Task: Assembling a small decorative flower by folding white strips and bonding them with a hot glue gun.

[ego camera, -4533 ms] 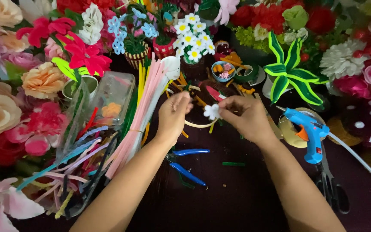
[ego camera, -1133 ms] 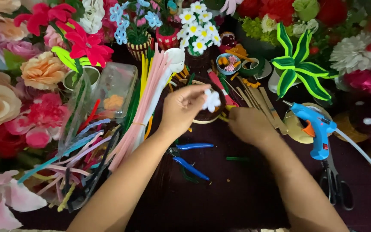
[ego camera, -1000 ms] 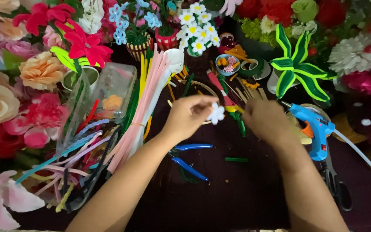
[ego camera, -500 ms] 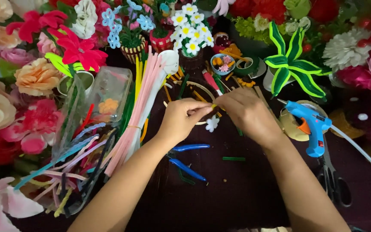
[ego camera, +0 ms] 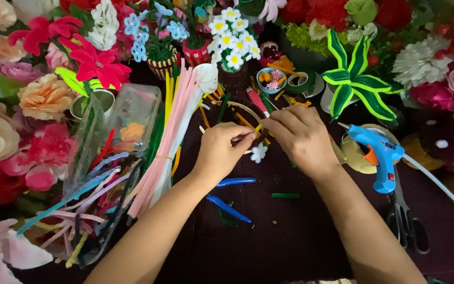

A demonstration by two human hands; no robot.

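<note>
My left hand [ego camera: 224, 152] and my right hand [ego camera: 299, 135] meet over the middle of the dark table, fingertips pinched together on a thin yellow stick or pipe cleaner [ego camera: 258, 128]. A small white pipe-cleaner flower [ego camera: 259, 153] hangs just below the fingers, seemingly on that stem. Under my hands lie blue-handled pliers [ego camera: 230, 195] and a short green piece [ego camera: 285, 195].
Bundles of pink, yellow and green pipe cleaners [ego camera: 172, 137] lie at left by a clear plastic box [ego camera: 132, 115]. A blue glue gun [ego camera: 378, 155] and scissors [ego camera: 406, 223] lie at right. Finished artificial flowers ring the table, with a daisy pot [ego camera: 234, 44] behind.
My hands came together over the table's middle. The white flower, held up in my left hand a second ago, now hangs below the joined fingertips.
</note>
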